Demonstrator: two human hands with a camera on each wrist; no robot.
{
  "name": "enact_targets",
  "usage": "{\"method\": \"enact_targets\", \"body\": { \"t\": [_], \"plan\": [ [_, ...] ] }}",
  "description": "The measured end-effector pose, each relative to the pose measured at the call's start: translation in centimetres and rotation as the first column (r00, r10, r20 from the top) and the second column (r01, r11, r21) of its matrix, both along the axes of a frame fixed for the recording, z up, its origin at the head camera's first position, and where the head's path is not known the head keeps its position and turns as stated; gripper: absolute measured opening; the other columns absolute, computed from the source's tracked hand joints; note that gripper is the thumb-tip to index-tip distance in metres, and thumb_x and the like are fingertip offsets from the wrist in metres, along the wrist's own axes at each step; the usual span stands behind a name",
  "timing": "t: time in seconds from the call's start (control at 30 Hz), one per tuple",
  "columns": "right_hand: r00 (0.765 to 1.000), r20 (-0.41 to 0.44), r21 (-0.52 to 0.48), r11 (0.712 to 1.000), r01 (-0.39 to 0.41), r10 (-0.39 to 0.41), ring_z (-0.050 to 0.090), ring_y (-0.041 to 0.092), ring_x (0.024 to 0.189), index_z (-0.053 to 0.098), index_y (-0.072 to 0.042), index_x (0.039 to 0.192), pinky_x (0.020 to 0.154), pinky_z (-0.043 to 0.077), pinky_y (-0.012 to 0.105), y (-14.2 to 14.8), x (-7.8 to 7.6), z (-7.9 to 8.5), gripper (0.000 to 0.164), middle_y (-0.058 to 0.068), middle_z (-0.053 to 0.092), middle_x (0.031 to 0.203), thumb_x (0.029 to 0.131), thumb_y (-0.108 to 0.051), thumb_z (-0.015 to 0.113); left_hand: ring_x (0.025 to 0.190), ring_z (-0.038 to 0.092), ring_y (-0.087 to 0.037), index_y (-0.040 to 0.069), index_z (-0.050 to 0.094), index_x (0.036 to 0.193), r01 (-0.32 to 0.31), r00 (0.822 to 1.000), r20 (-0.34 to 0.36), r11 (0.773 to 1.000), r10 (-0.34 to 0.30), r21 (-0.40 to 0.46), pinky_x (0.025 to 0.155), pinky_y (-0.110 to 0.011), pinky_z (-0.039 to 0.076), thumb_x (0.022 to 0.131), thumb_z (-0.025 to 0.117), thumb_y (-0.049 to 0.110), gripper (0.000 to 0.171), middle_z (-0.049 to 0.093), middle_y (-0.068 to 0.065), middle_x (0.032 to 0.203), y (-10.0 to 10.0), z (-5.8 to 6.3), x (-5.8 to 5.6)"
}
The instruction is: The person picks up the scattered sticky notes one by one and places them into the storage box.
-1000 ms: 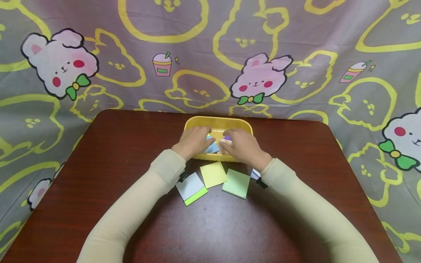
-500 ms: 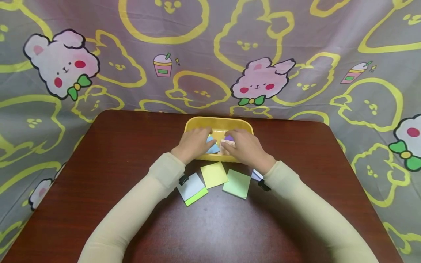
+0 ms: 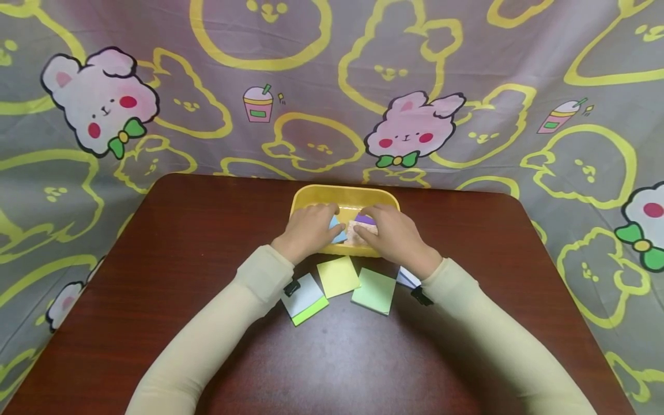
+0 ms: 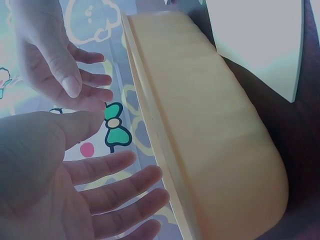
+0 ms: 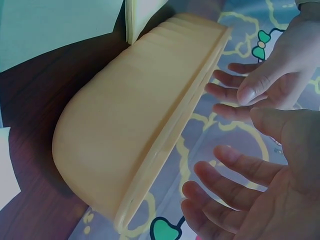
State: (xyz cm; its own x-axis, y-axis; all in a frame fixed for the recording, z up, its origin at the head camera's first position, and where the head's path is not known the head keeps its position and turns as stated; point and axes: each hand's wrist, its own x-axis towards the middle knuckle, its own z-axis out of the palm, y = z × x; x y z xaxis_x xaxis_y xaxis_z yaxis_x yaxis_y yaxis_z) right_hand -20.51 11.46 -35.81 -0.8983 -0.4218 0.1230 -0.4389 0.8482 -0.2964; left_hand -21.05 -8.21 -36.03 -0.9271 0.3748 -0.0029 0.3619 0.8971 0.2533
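Note:
Both hands hover over a yellow plastic bin (image 3: 344, 189) near the table's far edge. My left hand (image 3: 307, 227) is over its left part, fingers slightly bent and thumb apart. Over the right part is my right hand (image 3: 396, 235), in a similar pose. The left hand (image 4: 95, 185) and the right hand (image 5: 240, 195) show nothing between their fingers in the wrist views. Inside the bin lie a blue sticky-note pad (image 3: 340, 237), a pale patterned pad (image 3: 355, 236) and a purple pad (image 3: 366, 219), each partly hidden by the hands.
In front of the bin lie more pads: pale grey-blue (image 3: 302, 293) over bright green (image 3: 310, 311), yellow (image 3: 338, 276), and light green (image 3: 373, 291). A whitish-blue pad (image 3: 407, 277) is partly behind the right wrist. A patterned curtain (image 3: 311, 69) hangs behind the brown table (image 3: 223, 230).
Both hands have shifted slightly, the right one a little to the right, so more of the patterned and purple pads shows. The pads on the table stay put.

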Motion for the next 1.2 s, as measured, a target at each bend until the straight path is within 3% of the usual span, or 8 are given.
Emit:
{"method": "enact_targets", "body": {
  "t": [0.73, 1.2],
  "plan": [
    [1.000, -0.008, 0.022, 0.999, 0.028, -0.028, 0.056, 0.025, 0.102, 0.062, -0.007, 0.120, 0.078, 0.050, 0.042, 1.3, 0.8, 0.4, 0.050, 0.010, 0.063, 0.115, 0.086, -0.042, 0.061, 0.092, 0.062, -0.021, 0.013, 0.058, 0.126, 0.023, 1.000, -0.021, 1.000, -0.023, -0.007, 0.069, -0.037, 0.048, 0.092, 0.050, 0.045, 0.047, 0.066, -0.004, 0.111, 1.0, -0.1, 0.9],
    [0.999, -0.015, 0.023, 0.999, 0.030, -0.030, 0.056, 0.026, 0.101, 0.063, -0.005, 0.119, 0.078, 0.049, 0.044, 2.1, 1.1, 1.1, 0.048, 0.011, 0.064, 0.112, 0.086, -0.040, 0.062, 0.081, 0.062, -0.019, 0.013, 0.058, 0.124, 0.042, 0.998, -0.044, 0.999, -0.043, -0.018, 0.062, -0.035, 0.047, 0.092, 0.052, 0.044, 0.045, 0.067, -0.002, 0.102, 1.3, -0.2, 1.3]
  ]
}}
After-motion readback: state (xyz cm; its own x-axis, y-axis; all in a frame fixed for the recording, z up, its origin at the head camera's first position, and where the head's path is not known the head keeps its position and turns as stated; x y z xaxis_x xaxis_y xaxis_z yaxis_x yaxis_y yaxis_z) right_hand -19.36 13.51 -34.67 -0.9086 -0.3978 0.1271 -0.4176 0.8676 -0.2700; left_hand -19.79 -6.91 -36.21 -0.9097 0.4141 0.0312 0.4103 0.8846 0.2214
